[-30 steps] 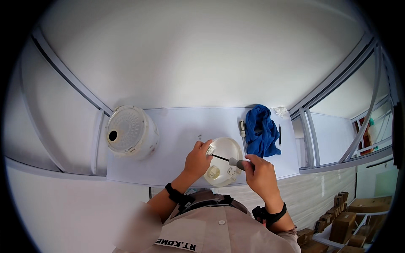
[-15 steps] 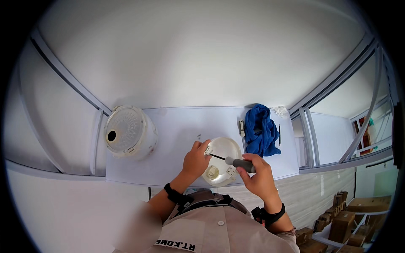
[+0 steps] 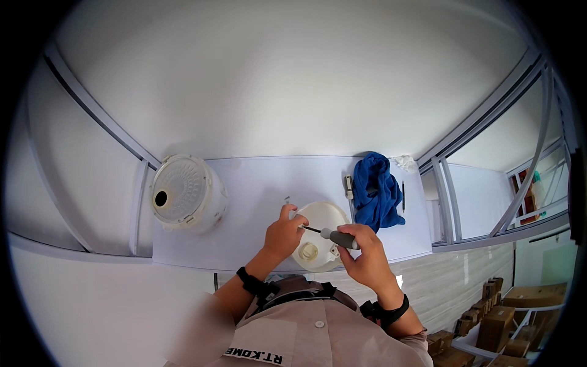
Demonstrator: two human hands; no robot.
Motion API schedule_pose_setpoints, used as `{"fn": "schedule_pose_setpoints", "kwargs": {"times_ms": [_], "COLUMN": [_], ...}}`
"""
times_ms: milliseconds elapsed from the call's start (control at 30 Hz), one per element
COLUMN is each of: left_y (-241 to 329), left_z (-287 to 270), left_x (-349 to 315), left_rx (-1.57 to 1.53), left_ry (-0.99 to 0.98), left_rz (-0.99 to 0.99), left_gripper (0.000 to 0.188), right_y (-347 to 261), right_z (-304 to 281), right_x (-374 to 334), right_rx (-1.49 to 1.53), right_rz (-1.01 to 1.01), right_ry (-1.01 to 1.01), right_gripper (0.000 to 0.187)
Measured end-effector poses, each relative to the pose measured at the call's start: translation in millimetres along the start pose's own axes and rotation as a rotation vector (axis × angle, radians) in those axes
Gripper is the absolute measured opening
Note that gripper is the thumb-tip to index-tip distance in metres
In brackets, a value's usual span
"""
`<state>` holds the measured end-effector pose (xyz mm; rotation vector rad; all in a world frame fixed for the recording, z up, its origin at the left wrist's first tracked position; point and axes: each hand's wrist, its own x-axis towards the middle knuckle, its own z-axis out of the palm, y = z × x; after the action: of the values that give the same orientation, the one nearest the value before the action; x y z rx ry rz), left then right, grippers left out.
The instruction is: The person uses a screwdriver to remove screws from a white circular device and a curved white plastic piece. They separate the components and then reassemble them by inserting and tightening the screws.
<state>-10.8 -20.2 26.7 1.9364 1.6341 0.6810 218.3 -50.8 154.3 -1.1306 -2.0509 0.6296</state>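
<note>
A round white lid-like plastic piece [image 3: 327, 215] lies on the table in front of me, with a round cream fitting [image 3: 307, 251] near its lower left and a small white bracket [image 3: 334, 249] at its right. My right hand [image 3: 369, 254] is closed around the grey handle of a screwdriver [image 3: 340, 238]. Its dark shaft points left, the tip ending at the fingers of my left hand [image 3: 284, 235]. Those fingers are bent together at the left rim of the plastic piece, over a second bracket. What they pinch there is hidden.
A white bucket-like container [image 3: 214, 202] with a dark round hole in its top stands at the left. To the right lie a blue cloth [image 3: 377, 192], a grey-white tool [image 3: 349, 186], a thin black rod [image 3: 403, 197] and a crumpled white piece [image 3: 405, 163].
My right hand has brought the screwdriver a little to the left, its tip closer to my left fingers. My left fingers have shifted and now cover the left bracket.
</note>
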Motion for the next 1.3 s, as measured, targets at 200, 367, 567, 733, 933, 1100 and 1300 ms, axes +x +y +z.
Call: {"fn": "schedule_pose_setpoints", "kwargs": {"times_ms": [200,367,567,733,933,1100,1300], "left_y": [-8,-14,-15,-29,-33,-35,-37], "left_z": [8,11,11,18,22,22,12], "left_x": [1,-2,-2,-2,3,5,8], "left_rx": [0.047,0.051,0.076,0.074,0.078,-0.010,-0.120], "left_ry": [0.030,0.030,0.016,0.027,0.107,0.125,0.217], "left_rz": [0.028,0.005,0.016,-0.030,0.025,-0.013,-0.063], "left_gripper": [0.013,0.013,0.012,0.013,0.014,0.015,0.017], "right_y": [-12,-9,-2,1,7,12,17], "right_z": [6,6,13,11,5,4,-3], "right_x": [5,2,0,0,-4,-10,-20], "right_rx": [-0.025,-0.032,-0.026,-0.014,0.012,0.007,0.024], "right_rz": [0.029,0.236,0.004,-0.033,-0.027,-0.014,0.070], "right_ry": [0.055,-0.067,-0.023,0.073,0.173,0.226,0.251], "right_gripper": [0.049,0.049,0.044,0.040,0.036,0.033,0.029]}}
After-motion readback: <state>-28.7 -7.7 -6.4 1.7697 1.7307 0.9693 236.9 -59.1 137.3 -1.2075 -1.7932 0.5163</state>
